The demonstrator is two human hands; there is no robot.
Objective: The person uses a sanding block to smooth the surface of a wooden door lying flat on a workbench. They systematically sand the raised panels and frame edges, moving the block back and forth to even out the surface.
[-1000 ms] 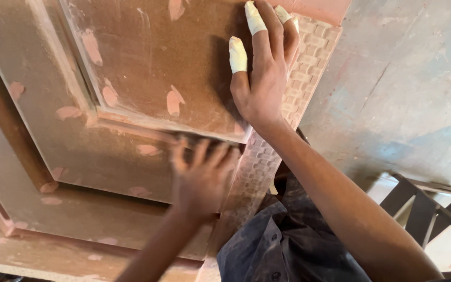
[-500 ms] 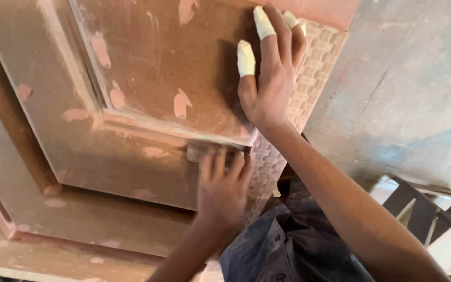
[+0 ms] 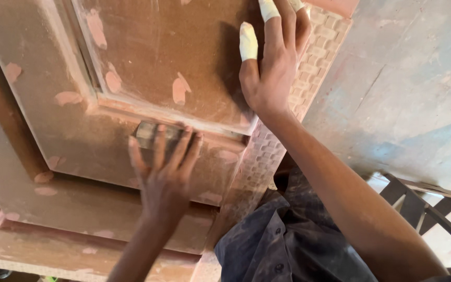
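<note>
Left hand (image 3: pixel 165 172) pressing a small grey sanding block (image 3: pixel 155 134) under spread fingers against the moulded groove of the brown door panel (image 3: pixel 147 57), long axis along the groove, beyond the fingertips. Right hand (image 3: pixel 272 68) flat on panel, fingers open, two taped, farther off.

Sanding block (image 3: pixel 155 134): under left hand (image 3: pixel 164 175), on door panel (image 3: pixel 69 136)
Right hand (image 3: pixel 272 68): flat on panel, right of block
Floor (image 3: pixel 408 89): right of door

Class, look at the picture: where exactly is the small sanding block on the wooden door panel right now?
In the head view, the sanding block sits left of centre under the left hand fingertips, pressed on the moulded ledge below the raised panel, beside a pale filler patch.
</note>
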